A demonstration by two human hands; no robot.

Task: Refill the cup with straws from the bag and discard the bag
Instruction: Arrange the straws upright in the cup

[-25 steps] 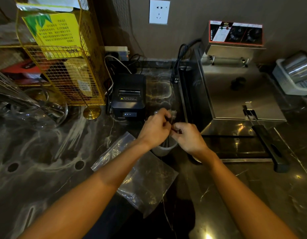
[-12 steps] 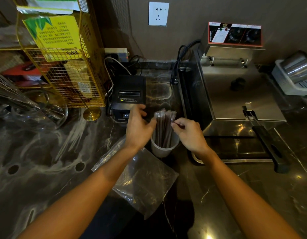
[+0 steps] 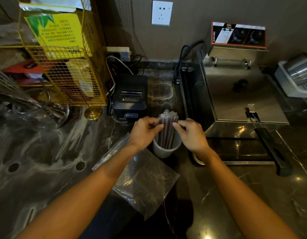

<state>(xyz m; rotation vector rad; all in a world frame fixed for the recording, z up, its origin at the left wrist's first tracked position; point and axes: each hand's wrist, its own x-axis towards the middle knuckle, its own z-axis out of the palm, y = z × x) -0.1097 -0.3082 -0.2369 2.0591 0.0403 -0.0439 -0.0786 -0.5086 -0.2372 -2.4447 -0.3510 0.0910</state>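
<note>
Dark-brown wrapped straws (image 3: 167,128) stand bunched upright in the white cup (image 3: 164,150) on the marble counter (image 3: 46,152). Left hand (image 3: 143,131) and right hand (image 3: 192,133) flank the bundle, fingertips pinching its upper part from both sides. Clear plastic bag (image 3: 142,180) lies flat and empty, under the left forearm, just below the cup. Black receipt printer (image 3: 129,98) sits beyond the left hand; steel fryer (image 3: 239,94) beyond the right hand.

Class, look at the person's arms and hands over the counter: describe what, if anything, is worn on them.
Both forearms are bare up to the frame edge: no sleeves show. The left hand and the right hand wear no gloves, and no watch, bracelet or ring is visible.
</note>
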